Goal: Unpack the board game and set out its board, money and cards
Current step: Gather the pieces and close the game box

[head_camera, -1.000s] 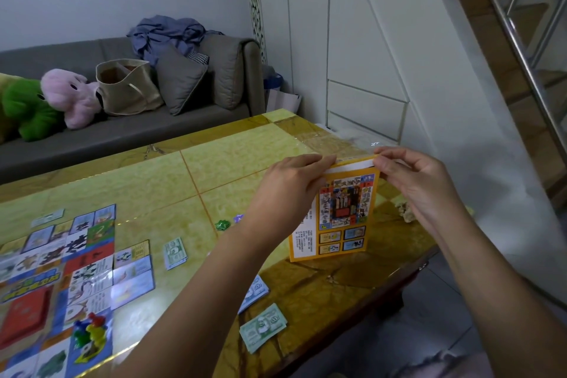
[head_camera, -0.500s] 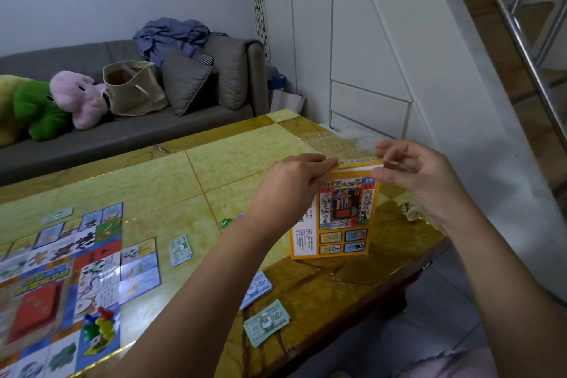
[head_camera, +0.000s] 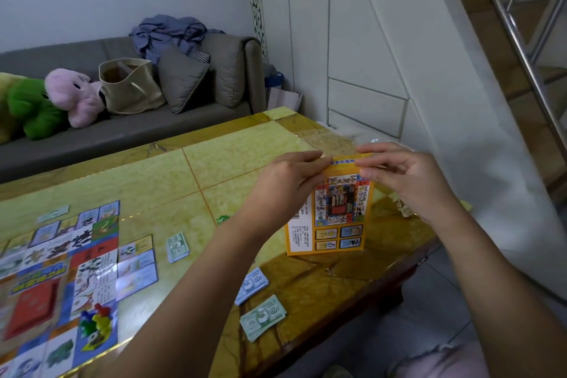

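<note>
Head view: board [head_camera: 58, 279], money [head_camera: 263, 316] and pawns [head_camera: 95, 321] are laid out. Left hand [head_camera: 288, 181] and right hand [head_camera: 408, 184] pinch the standing box [head_camera: 331, 212] top; remaining contents unseen.

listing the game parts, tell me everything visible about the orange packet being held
The orange packet is flat, apparently thin card, upright with its lower edge seemingly on the table. Its face shows a picture of a game board, four small card pictures beneath and a white strip of print on its left. The left hand and right hand pinch its top edge.
</note>
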